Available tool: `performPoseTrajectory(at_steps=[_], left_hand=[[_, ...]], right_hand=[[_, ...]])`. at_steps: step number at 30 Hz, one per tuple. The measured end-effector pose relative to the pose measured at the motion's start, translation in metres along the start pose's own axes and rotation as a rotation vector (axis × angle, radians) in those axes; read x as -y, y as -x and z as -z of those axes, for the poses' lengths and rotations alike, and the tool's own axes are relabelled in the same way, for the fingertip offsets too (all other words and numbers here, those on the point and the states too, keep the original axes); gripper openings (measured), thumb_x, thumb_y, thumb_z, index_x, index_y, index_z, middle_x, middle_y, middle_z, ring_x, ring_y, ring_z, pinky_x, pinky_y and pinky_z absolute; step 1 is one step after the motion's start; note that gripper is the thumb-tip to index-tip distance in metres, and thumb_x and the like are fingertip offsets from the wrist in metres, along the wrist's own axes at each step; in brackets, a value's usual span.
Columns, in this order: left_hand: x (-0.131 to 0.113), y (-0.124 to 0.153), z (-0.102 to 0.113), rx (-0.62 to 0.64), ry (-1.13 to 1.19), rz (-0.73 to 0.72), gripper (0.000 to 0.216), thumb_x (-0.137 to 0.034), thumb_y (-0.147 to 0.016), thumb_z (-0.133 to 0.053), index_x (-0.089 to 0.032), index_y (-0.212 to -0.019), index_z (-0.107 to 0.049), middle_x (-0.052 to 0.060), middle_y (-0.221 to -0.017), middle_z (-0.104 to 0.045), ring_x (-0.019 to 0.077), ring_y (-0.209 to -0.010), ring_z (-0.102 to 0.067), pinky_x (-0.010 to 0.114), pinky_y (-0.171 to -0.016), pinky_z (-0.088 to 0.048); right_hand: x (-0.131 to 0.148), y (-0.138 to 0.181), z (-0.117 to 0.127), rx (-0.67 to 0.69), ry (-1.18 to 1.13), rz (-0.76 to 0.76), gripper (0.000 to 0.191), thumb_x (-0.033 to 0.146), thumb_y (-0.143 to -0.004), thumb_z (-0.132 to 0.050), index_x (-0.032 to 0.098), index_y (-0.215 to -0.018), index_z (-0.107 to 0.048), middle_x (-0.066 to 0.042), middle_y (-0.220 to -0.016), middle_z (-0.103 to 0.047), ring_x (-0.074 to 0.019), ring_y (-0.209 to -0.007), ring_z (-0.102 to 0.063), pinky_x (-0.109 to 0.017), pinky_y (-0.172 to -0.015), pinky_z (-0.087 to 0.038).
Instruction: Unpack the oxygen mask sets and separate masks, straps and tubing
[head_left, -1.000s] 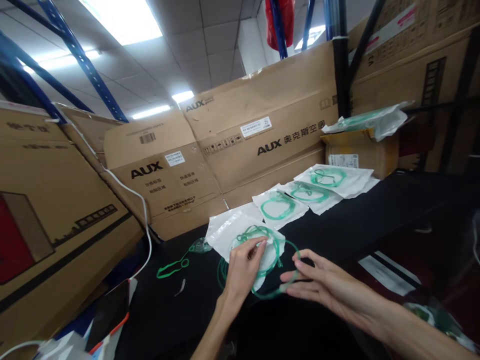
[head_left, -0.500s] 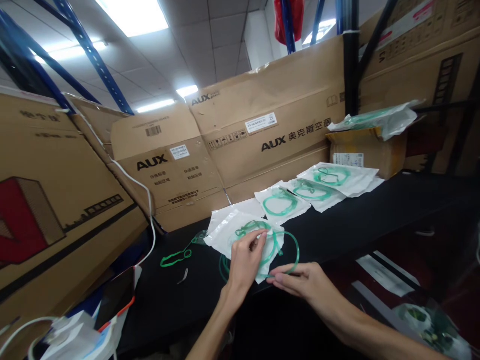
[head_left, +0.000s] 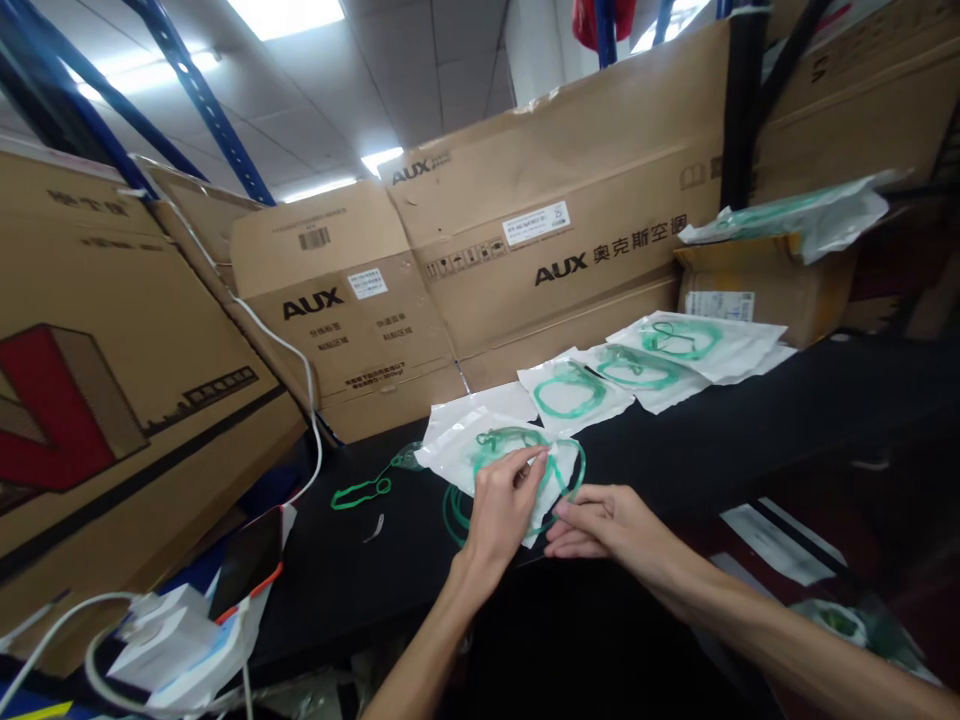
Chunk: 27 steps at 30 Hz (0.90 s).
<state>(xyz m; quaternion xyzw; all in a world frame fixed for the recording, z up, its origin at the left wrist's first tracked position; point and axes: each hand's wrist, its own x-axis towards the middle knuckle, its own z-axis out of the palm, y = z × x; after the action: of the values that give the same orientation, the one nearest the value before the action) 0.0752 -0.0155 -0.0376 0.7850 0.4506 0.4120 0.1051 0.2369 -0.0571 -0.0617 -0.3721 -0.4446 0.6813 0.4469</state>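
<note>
Green tubing (head_left: 581,470) loops between my two hands above a white pouch (head_left: 457,440) on the black table. My left hand (head_left: 504,500) is closed, thumb and fingertips pinching the tubing over the pouch. To its right, my right hand (head_left: 600,520) is closed on the lower part of the same loop. More green coils lie on the pouch, partly behind my left hand, and some curve off its left side. Left of the pouch rest a clear mask (head_left: 409,457) and its green strap (head_left: 360,494). A small bent metal strip (head_left: 375,528) lies below them.
Several white pouches (head_left: 574,390) with green tubing line the back right. A small carton (head_left: 780,290) carries another bagged set (head_left: 802,215). Large cardboard panels (head_left: 555,260) stand behind. At left are a phone (head_left: 247,565), a white charger (head_left: 165,635) and a white cable (head_left: 307,380).
My right hand has drawn in closer to my left, and the tubing loop between them is smaller. The whole view has shifted slightly.
</note>
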Motion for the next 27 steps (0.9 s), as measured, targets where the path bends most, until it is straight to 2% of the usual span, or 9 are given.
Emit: performPoseTrajectory(at_steps=[4, 8, 11, 14, 18, 22, 25, 27], left_hand=[[0.0, 0.0, -0.003, 0.014, 0.008, -0.022, 0.023, -0.027, -0.098, -0.056, -0.02, -0.106, -0.076, 0.005, -0.101, -0.079, 0.0199, -0.08, -0.071, 0.03, -0.077, -0.057], [0.004, 0.0, 0.0, 0.018, 0.007, -0.027, 0.022, -0.028, -0.098, -0.056, -0.02, -0.105, -0.076, 0.005, -0.098, -0.079, 0.019, -0.077, -0.071, 0.029, -0.075, -0.056], [0.006, 0.0, 0.002, 0.006, 0.003, -0.027, 0.023, -0.03, -0.099, -0.056, -0.021, -0.104, -0.076, 0.005, -0.1, -0.079, 0.0192, -0.076, -0.07, 0.03, -0.074, -0.056], [0.005, 0.001, 0.0, 0.003, 0.008, -0.036, 0.024, -0.03, -0.099, -0.055, -0.021, -0.106, -0.076, 0.006, -0.101, -0.078, 0.0193, -0.079, -0.071, 0.029, -0.076, -0.056], [0.003, 0.004, -0.002, 0.039, 0.031, -0.066, 0.024, -0.028, -0.1, -0.054, -0.02, -0.109, -0.075, 0.005, -0.103, -0.077, 0.0199, -0.087, -0.071, 0.029, -0.08, -0.056], [0.005, 0.004, 0.0, 0.074, 0.044, -0.081, 0.024, -0.03, -0.099, -0.054, -0.021, -0.107, -0.075, 0.005, -0.103, -0.077, 0.0211, -0.092, -0.071, 0.03, -0.084, -0.056], [0.008, 0.002, 0.004, 0.049, 0.032, -0.055, 0.025, -0.033, -0.1, -0.054, -0.021, -0.107, -0.075, 0.005, -0.103, -0.078, 0.0208, -0.088, -0.072, 0.029, -0.078, -0.057], [0.009, 0.001, 0.006, 0.032, 0.022, -0.04, 0.025, -0.033, -0.1, -0.054, -0.021, -0.107, -0.075, 0.005, -0.103, -0.078, 0.0204, -0.084, -0.072, 0.028, -0.075, -0.056]], right_hand=[[0.005, -0.011, -0.007, 0.034, 0.018, -0.005, 0.046, 0.051, -0.074, -0.082, 0.007, -0.078, -0.068, -0.015, -0.077, -0.076, -0.0241, -0.07, -0.078, -0.033, -0.074, -0.064], [0.012, -0.012, -0.001, 0.059, 0.024, 0.001, 0.044, 0.05, -0.079, -0.079, 0.007, -0.081, -0.069, -0.015, -0.075, -0.076, -0.0242, -0.065, -0.078, -0.03, -0.066, -0.064], [0.018, -0.008, 0.007, 0.009, 0.017, 0.018, 0.038, 0.048, -0.087, -0.072, 0.01, -0.087, -0.067, -0.014, -0.078, -0.077, -0.0225, -0.068, -0.078, -0.029, -0.068, -0.064], [0.017, -0.011, 0.008, -0.009, 0.016, 0.033, 0.035, 0.044, -0.087, -0.073, 0.011, -0.082, -0.065, -0.013, -0.077, -0.077, -0.0227, -0.069, -0.078, -0.031, -0.071, -0.065], [0.008, -0.028, -0.006, 0.006, 0.021, 0.052, 0.04, 0.048, -0.086, -0.072, 0.009, -0.079, -0.066, -0.012, -0.069, -0.075, -0.0229, -0.065, -0.078, -0.033, -0.07, -0.064], [0.002, -0.04, -0.018, 0.002, 0.037, 0.09, 0.044, 0.052, -0.088, -0.068, 0.009, -0.088, -0.068, -0.01, -0.072, -0.076, -0.021, -0.067, -0.077, -0.034, -0.075, -0.064], [0.002, -0.033, -0.016, 0.03, 0.098, 0.117, 0.05, 0.058, -0.086, -0.066, 0.008, -0.089, -0.07, -0.011, -0.075, -0.075, -0.0218, -0.07, -0.077, -0.035, -0.078, -0.063], [0.004, -0.023, -0.007, 0.054, 0.188, 0.138, 0.052, 0.061, -0.085, -0.065, 0.009, -0.081, -0.07, -0.012, -0.072, -0.074, -0.0229, -0.063, -0.076, -0.036, -0.068, -0.063]])
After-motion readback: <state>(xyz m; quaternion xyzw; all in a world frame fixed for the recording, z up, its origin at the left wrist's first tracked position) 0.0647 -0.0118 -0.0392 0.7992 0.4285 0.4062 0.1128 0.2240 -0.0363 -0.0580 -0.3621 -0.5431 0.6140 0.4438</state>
